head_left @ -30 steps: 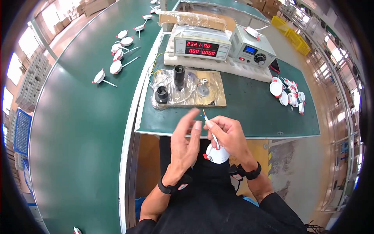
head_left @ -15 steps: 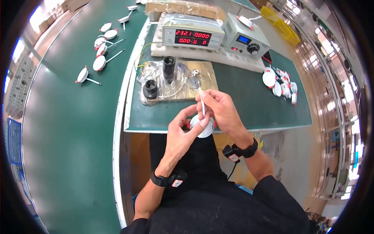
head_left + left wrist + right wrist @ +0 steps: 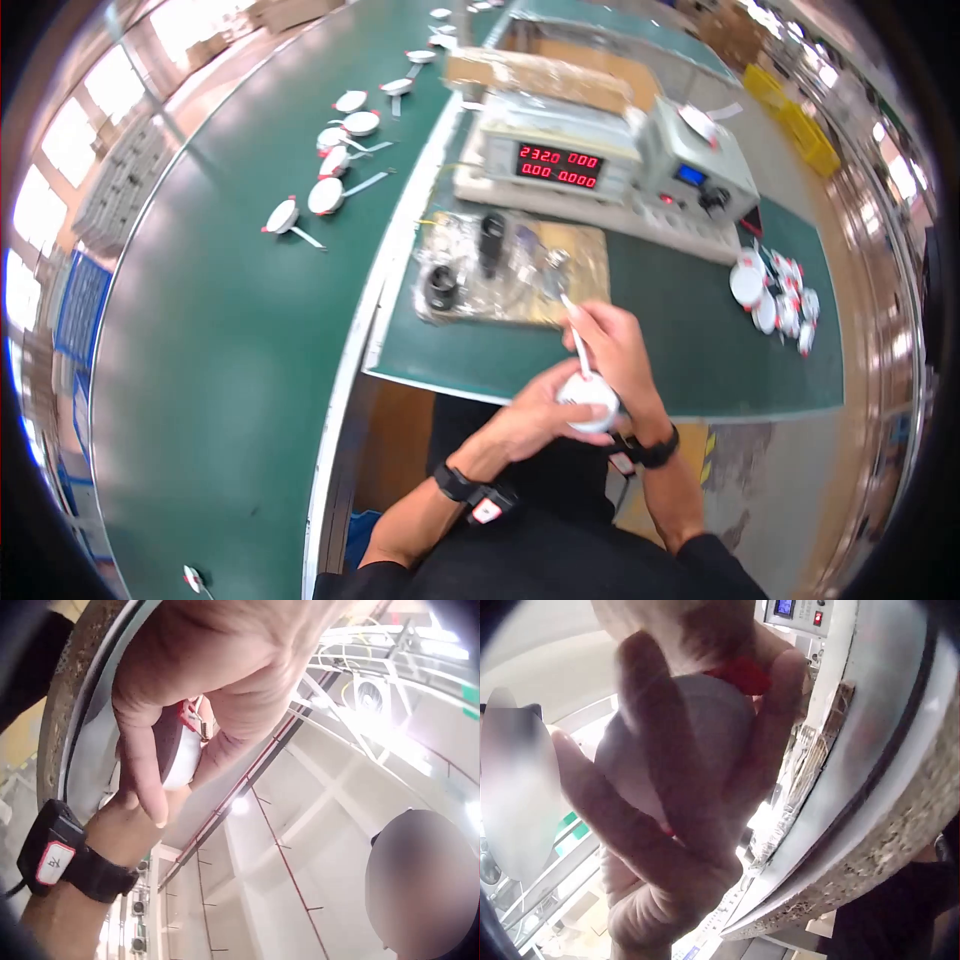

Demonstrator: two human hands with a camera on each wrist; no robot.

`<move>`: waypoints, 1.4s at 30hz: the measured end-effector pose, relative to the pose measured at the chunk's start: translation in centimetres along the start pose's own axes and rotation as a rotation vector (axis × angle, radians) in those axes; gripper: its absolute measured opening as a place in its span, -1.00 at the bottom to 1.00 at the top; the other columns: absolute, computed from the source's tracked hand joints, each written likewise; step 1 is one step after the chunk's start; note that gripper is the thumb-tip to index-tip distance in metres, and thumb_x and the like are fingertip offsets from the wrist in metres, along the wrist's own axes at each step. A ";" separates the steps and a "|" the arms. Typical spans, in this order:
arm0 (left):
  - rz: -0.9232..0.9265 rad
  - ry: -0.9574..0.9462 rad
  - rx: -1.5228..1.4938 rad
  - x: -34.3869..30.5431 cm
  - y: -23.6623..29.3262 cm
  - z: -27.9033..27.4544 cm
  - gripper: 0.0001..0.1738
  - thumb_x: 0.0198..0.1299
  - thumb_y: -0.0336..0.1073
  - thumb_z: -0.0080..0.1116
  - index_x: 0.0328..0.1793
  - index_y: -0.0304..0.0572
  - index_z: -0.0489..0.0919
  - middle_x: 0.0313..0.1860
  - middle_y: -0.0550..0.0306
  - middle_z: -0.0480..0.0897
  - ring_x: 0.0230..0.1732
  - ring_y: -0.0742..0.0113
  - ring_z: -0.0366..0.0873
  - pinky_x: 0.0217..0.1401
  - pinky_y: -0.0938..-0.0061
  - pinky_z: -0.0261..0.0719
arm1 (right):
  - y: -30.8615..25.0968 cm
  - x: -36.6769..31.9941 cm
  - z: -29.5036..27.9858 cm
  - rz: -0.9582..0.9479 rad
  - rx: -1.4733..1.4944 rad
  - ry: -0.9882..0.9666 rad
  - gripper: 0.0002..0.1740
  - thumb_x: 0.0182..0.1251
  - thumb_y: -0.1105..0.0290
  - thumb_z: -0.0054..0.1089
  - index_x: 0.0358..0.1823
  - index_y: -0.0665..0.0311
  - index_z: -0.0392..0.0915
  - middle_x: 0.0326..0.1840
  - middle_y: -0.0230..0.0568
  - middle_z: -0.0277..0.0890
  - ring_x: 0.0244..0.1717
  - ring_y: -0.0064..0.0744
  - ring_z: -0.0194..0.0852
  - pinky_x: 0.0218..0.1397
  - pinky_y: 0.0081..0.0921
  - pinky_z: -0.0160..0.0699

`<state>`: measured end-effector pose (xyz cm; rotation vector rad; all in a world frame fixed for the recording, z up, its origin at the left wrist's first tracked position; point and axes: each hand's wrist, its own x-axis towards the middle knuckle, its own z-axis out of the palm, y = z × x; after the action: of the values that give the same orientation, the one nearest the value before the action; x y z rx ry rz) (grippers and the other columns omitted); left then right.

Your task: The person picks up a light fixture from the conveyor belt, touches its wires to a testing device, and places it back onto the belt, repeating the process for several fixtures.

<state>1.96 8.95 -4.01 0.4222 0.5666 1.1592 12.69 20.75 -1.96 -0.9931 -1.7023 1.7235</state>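
A round white downlight [image 3: 588,402] with red-tipped spring clips sits in my left hand [image 3: 525,420], fingers and thumb around its body. Its white cable [image 3: 579,350] rises from the back of the light. My right hand [image 3: 618,352] pinches this cable near its upper end, just in front of the test board. In the left wrist view, a red clip and coiled spring [image 3: 196,724] show between the left thumb and fingers. The right wrist view shows the left fingers [image 3: 671,742] spread across the light's pale round face.
Ahead lies a plastic-wrapped board [image 3: 590,265] with black sockets [image 3: 441,287]. Behind it stand a power meter [image 3: 560,160] with red digits and a grey dial box [image 3: 700,165]. Several downlights [image 3: 765,312] are heaped at right; others [image 3: 326,196] lie along the left green bench [image 3: 220,400].
The left hand first came to the light, and now grips its body, turned face-up toward the right. The right hand keeps its pinch on the cable. The head view has shifted.
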 end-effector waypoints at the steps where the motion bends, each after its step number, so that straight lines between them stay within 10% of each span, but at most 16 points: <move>1: -0.037 -0.029 -0.015 0.1 0.0 0.0 -0.44 0.30 -0.49 0.31 0.39 -0.22 0.38 0.14 0.06 0.61 0.11 0.15 0.71 0.03 0.23 0.86 | -0.6 -0.6 -0.4 0.064 -0.050 -0.034 -0.67 0.58 0.23 0.15 -0.14 0.39 0.68 -0.47 -0.42 0.54 -0.55 -0.74 0.34 -0.54 -0.67 0.30; 14: -0.470 -0.840 0.258 4.5 -9.6 11.5 -0.34 0.04 -0.57 0.34 0.33 -0.25 0.41 -0.08 0.12 0.55 -0.04 0.25 0.66 -0.20 0.32 0.89 | -6.7 -24.5 -11.5 0.263 -0.316 0.534 -0.69 0.58 0.25 0.10 -0.26 0.35 0.60 -0.59 -0.35 0.55 -0.71 -0.74 0.28 -0.67 -0.71 0.13; 18: -0.339 -0.943 0.100 2.7 -8.8 17.3 -0.38 0.03 -0.51 0.39 0.25 -0.21 0.40 -0.09 0.12 0.54 -0.11 0.34 0.65 -0.25 0.39 0.82 | -13.7 -27.4 -9.2 0.298 -0.497 0.630 -0.66 0.58 0.20 0.11 -0.25 0.35 0.61 -0.60 -0.37 0.55 -0.68 -0.75 0.31 -0.64 -0.72 0.18; 28: -0.062 -0.126 0.372 1.5 -0.8 4.7 -0.48 0.14 -0.52 0.40 0.20 -0.35 0.43 0.00 0.02 0.63 -0.01 0.17 0.73 -0.07 0.31 0.88 | -3.8 -7.5 -4.5 -0.099 -0.094 0.027 -0.68 0.55 0.23 0.18 -0.13 0.38 0.72 -0.53 -0.42 0.57 -0.61 -0.75 0.34 -0.54 -0.69 0.29; 42: 0.068 0.184 0.434 2.5 0.7 5.7 -0.38 0.19 -0.53 0.33 0.39 -0.42 0.41 0.10 0.00 0.64 0.05 0.04 0.75 -0.05 0.28 0.87 | -1.2 -0.4 -6.5 -0.302 0.179 -0.298 -0.63 0.62 0.18 0.12 0.00 0.37 0.70 -0.41 -0.41 0.65 -0.54 -0.78 0.32 -0.52 -0.74 0.25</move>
<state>5.72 11.43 0.41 0.7136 0.9778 1.1449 17.92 24.43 -0.36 -0.3896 -1.7313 1.8446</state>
